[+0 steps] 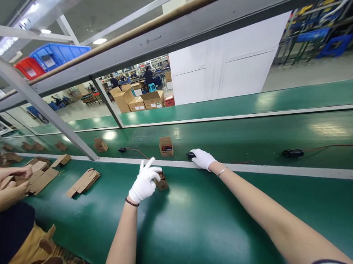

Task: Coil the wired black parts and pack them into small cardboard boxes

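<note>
My left hand (145, 183), in a white glove, is closed on a small brown cardboard box (162, 182) resting on the green table, with two fingers sticking up. My right hand (202, 158), also gloved, reaches to the conveyor's near edge and closes on a small black part (190, 155) with a red wire trailing to the right. A small open box (166, 146) with a black part inside stands on the belt just beyond my hands.
Flat folded cartons (83, 182) lie in piles at the left, where another person's hands (7, 179) work. More small boxes (100, 144) and wired black parts (292, 153) sit on the belt. A grey slanted frame post (45, 109) crosses the left.
</note>
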### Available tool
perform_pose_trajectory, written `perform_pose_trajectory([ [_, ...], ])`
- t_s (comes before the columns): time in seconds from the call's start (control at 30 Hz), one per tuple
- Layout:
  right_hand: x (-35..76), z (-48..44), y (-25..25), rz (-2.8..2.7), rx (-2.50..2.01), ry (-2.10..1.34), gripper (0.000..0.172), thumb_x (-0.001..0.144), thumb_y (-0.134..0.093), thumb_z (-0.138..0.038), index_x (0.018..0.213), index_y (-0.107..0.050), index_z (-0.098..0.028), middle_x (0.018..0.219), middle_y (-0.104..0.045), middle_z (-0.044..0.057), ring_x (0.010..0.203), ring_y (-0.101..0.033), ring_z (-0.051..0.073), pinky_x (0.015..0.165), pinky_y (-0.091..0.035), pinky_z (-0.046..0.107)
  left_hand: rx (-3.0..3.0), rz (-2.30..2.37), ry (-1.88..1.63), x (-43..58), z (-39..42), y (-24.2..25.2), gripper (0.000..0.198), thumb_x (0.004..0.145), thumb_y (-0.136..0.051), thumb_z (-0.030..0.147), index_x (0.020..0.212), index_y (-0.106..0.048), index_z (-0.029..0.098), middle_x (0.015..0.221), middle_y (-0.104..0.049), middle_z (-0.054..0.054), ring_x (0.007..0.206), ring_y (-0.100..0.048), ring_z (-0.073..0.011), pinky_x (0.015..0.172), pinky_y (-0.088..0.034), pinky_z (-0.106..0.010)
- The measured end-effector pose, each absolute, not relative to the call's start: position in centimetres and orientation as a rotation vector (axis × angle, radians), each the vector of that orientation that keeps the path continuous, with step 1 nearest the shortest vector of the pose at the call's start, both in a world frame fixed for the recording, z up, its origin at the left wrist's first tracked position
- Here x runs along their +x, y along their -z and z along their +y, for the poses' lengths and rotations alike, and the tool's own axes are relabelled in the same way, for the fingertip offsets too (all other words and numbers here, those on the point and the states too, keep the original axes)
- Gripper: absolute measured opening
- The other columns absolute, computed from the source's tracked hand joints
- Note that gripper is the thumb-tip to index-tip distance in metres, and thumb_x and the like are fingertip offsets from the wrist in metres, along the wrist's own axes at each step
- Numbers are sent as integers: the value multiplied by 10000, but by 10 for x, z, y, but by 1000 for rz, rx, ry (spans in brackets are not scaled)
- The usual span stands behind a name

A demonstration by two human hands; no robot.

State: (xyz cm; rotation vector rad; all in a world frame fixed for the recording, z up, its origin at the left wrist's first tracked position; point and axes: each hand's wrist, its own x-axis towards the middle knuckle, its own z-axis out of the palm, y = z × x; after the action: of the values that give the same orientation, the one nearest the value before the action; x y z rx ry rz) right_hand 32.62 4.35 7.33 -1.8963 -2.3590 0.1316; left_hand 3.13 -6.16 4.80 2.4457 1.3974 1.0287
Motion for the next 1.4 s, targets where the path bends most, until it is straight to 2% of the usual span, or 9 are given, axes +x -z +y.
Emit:
perform_pose_trajectory([
  [0.13, 316, -3, -84, -2262, -1618, -464, 496, 920, -349, -288, 1388, -356, -123, 1106, -583, 104, 899, -583, 143, 798, -456, 252, 1670, 1329, -1587, 79, -80, -69, 353, 766, -513, 270, 1117, -547, 297, 1320, -493, 14, 1320, -408, -107, 1229, -313, -399],
  [0.23, 298, -41, -90, -2146, -1195, -800, 540, 934, -314, -366, 1390, -333, -78, 985, -609, 107, 734, -580, 138, 692, -481, 272, 1149, 1009, -1458, 137, -86, -68, 774, 730, -607, 407, 1384, -199, 333, 1461, -312, -26, 1352, -375, -113, 1219, -339, -337],
  [0.4, 287, -81, -95, -2245, -1249, -355, 507, 870, -473, -356, 1335, -475, -155, 1308, -484, 102, 1179, -476, 216, 961, -405, 359, 812, 812, -1640, 174, -72, -54, 543, 738, -574, 468, 1199, -432, 218, 1275, -501, -70, 1153, -531, -78, 1113, -426, -259],
  [0.57, 310, -98, -120, -2379, -1478, -34, 258, 894, -471, -361, 925, -692, -231, 959, -639, 33, 839, -580, 174, 735, -421, 300, 1201, 1014, -1406, 145, -71, -61, 630, 630, -686, 528, 1113, -471, 186, 822, -557, 14, 688, -486, -3, 729, -436, -154],
  [0.73, 308, -95, -140, -2307, -1245, 29, 234, 893, -497, -337, 903, -709, -238, 985, -636, 29, 843, -562, 137, 740, -382, 246, 1549, 685, -1025, 151, -92, -81, 716, 514, -796, 400, 1124, -492, 179, 956, -561, -20, 873, -511, -58, 869, -443, -186],
  [0.93, 301, -76, -119, -2194, -1395, -213, 150, 843, -578, -299, 828, -699, -211, 893, -632, -2, 835, -556, 119, 729, -379, 220, 1429, 816, -836, 154, -106, -85, 823, 610, -607, 182, 1343, -233, 213, 751, -508, 28, 656, -450, -34, 645, -396, -167],
  [1.07, 303, -85, -104, -2425, -1491, -1, 249, 917, -461, -317, 1030, -668, -240, 1004, -619, 18, 876, -559, 160, 709, -370, 264, 1091, 986, -1286, 160, -97, -70, 458, 555, -640, 151, 982, -479, 194, 826, -497, 30, 727, -452, 6, 721, -389, -138],
  [1.23, 305, -114, -103, -2894, -1358, 177, 190, 883, -478, -302, 947, -646, -242, 881, -623, 22, 675, -533, 170, 517, -201, 282, 554, 642, -1415, 166, -91, -59, 521, 570, -725, 431, 895, -379, 219, 927, -513, 22, 793, -551, -44, 717, -479, -199],
  [1.4, 311, -116, -117, -2499, -1383, 134, 240, 887, -466, -315, 852, -683, -220, 881, -632, 40, 762, -559, 168, 635, -341, 283, 1078, 836, -1188, 164, -98, -63, 595, 576, -726, 514, 969, -430, 180, 697, -457, 64, 560, -398, 25, 522, -327, -111],
])
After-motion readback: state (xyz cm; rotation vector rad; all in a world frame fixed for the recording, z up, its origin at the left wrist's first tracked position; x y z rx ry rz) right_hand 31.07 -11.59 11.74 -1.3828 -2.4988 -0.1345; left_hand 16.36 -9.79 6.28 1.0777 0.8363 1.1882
